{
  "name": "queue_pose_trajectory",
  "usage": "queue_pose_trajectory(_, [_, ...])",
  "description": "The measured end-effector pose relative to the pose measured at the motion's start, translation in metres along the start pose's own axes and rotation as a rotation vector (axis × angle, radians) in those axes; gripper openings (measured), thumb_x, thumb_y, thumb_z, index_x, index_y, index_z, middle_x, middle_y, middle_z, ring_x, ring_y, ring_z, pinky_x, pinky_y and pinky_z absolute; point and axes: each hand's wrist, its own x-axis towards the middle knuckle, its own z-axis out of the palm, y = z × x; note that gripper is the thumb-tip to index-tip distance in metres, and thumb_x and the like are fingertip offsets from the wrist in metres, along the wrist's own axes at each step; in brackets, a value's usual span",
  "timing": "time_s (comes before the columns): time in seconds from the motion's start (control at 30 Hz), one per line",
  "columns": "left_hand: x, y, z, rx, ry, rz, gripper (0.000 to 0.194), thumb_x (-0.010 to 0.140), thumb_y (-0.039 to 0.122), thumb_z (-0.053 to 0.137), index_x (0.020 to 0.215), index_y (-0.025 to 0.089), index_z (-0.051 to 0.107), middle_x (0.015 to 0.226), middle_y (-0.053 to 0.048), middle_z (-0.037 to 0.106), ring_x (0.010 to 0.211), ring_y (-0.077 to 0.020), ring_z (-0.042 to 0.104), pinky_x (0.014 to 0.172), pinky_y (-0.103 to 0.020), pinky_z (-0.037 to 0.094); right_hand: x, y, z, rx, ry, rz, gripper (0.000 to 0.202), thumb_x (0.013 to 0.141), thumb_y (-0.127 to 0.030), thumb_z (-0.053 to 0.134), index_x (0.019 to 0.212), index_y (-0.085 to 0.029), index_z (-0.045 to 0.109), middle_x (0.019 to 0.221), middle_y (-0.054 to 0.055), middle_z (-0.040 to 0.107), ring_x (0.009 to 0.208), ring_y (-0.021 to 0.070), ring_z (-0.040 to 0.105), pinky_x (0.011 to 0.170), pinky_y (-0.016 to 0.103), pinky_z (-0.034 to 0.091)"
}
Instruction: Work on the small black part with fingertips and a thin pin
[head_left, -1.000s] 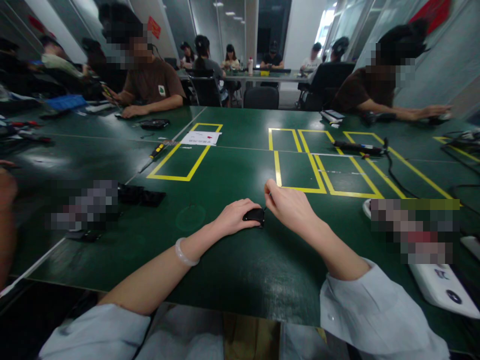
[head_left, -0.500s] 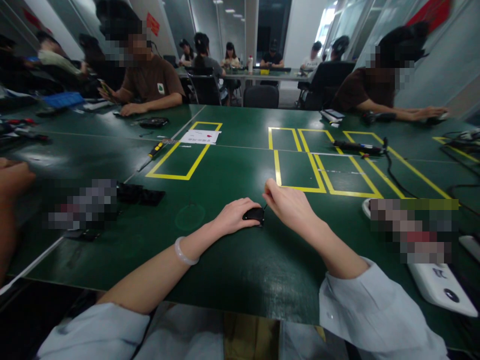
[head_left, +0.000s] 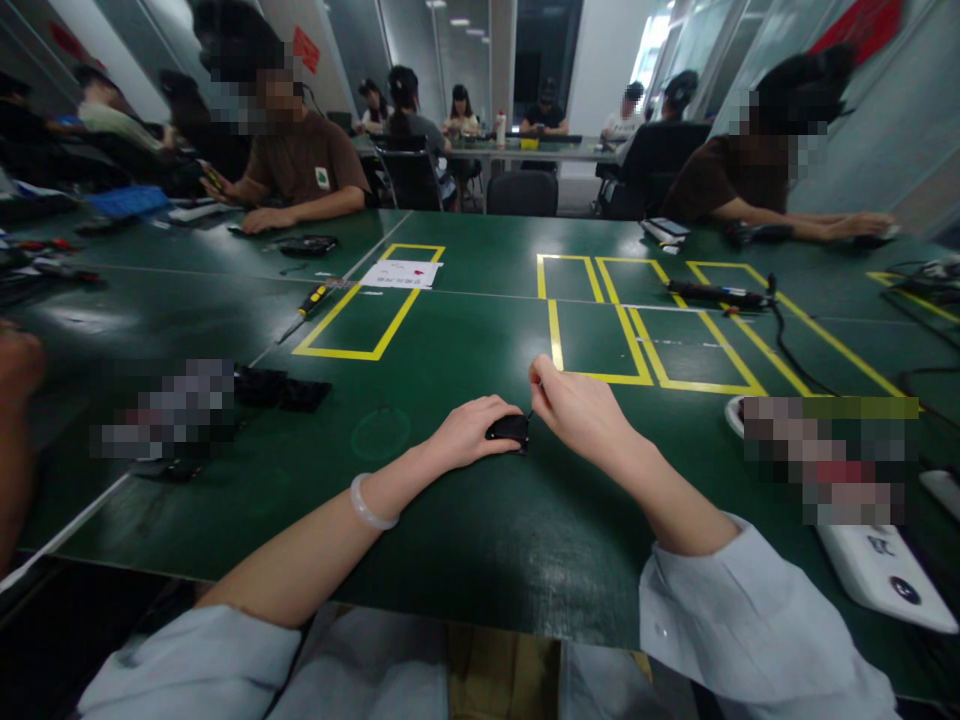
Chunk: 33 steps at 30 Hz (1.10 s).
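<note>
On the green table in front of me, my left hand (head_left: 472, 432) is closed around a small black object (head_left: 508, 429) with a rounded body; its exact kind is hard to make out. Fingers and thumb grip its sides and cover its left part. My right hand (head_left: 581, 408) is closed in a pinch just beyond the right end of that object. A thin dark piece (head_left: 530, 413) runs from the pinched fingertips to the black object; whether it is a tool or a wire I cannot tell.
A screwdriver (head_left: 313, 300) and a paper sheet (head_left: 401, 274) lie ahead left. Yellow tape (head_left: 600, 378) marks rectangles. A black corded tool (head_left: 716, 295) and a white device (head_left: 885, 580) are to the right, black pieces (head_left: 281, 388) to the left. Another person's hand (head_left: 19, 365) shows at the left edge.
My two hands and the black object stay almost in place, with only a slight shift of the right hand. The other person's hand at the left edge has moved further left.
</note>
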Motion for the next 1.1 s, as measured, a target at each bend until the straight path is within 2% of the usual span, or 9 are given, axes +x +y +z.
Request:
queue_pose_trajectory(0.13, [0.0000,-0.0002,-0.0001,0.007,-0.015,0.004,0.041,0.084,0.048,0.059,0.118,0.024,0.055,0.108,-0.006,0.059,0.099,-0.0224,0.057,0.086,-0.033,0.046,0.0002,-0.0003,-0.0005,-0.020,-0.034,-0.002,0.024,0.096,-0.036,0.029,0.101,-0.020,0.046,0.079,0.003,0.068,0.069,0.0188,0.064,0.051,0.026,0.020])
queue_pose_trajectory(0.4, [0.0003,0.0008,-0.0009,0.015,-0.013,0.000,0.041,0.084,0.048,0.060,0.116,0.023,0.055,0.107,-0.006,0.059,0.098,-0.0221,0.057,0.083,-0.032,0.046,-0.0004,0.0008,0.0000,0.005,-0.022,-0.012,0.019,0.095,-0.028,0.030,0.105,-0.020,0.043,0.080,0.003,0.068,0.067,0.0172,0.064,0.050,0.026,0.020])
queue_pose_trajectory(0.6, [0.0004,-0.0009,0.0007,0.023,-0.016,0.003,0.042,0.084,0.048,0.059,0.117,0.023,0.055,0.107,-0.006,0.058,0.098,-0.0223,0.057,0.084,-0.033,0.046,-0.0002,0.0006,-0.0003,-0.030,-0.057,-0.011,0.023,0.096,-0.037,0.030,0.101,-0.020,0.045,0.080,0.004,0.069,0.069,0.0185,0.064,0.052,0.026,0.021])
queue_pose_trajectory(0.7, [0.0006,-0.0003,-0.0002,0.021,-0.019,0.005,0.042,0.084,0.049,0.059,0.118,0.024,0.055,0.107,-0.005,0.058,0.099,-0.0224,0.056,0.085,-0.033,0.046,0.0003,0.0009,-0.0001,-0.038,-0.076,-0.001,0.022,0.096,-0.035,0.029,0.104,-0.020,0.044,0.080,0.005,0.069,0.067,0.0185,0.063,0.051,0.026,0.020])
queue_pose_trajectory(0.87, [0.0003,0.0002,-0.0007,0.010,-0.023,0.006,0.042,0.084,0.049,0.059,0.118,0.025,0.055,0.106,-0.005,0.058,0.098,-0.0223,0.056,0.084,-0.033,0.045,0.0006,0.0026,0.0007,0.015,-0.039,-0.002,0.018,0.095,-0.029,0.031,0.105,-0.019,0.043,0.078,0.003,0.068,0.066,0.0178,0.063,0.050,0.026,0.021])
queue_pose_trajectory(1.1, [0.0000,-0.0001,-0.0007,0.002,-0.018,0.001,0.042,0.085,0.050,0.058,0.117,0.023,0.055,0.106,-0.006,0.058,0.098,-0.0227,0.057,0.084,-0.033,0.046,0.0011,0.0022,0.0004,-0.030,-0.033,0.010,0.018,0.095,-0.034,0.036,0.100,-0.020,0.047,0.076,0.003,0.068,0.068,0.0186,0.064,0.050,0.026,0.019])
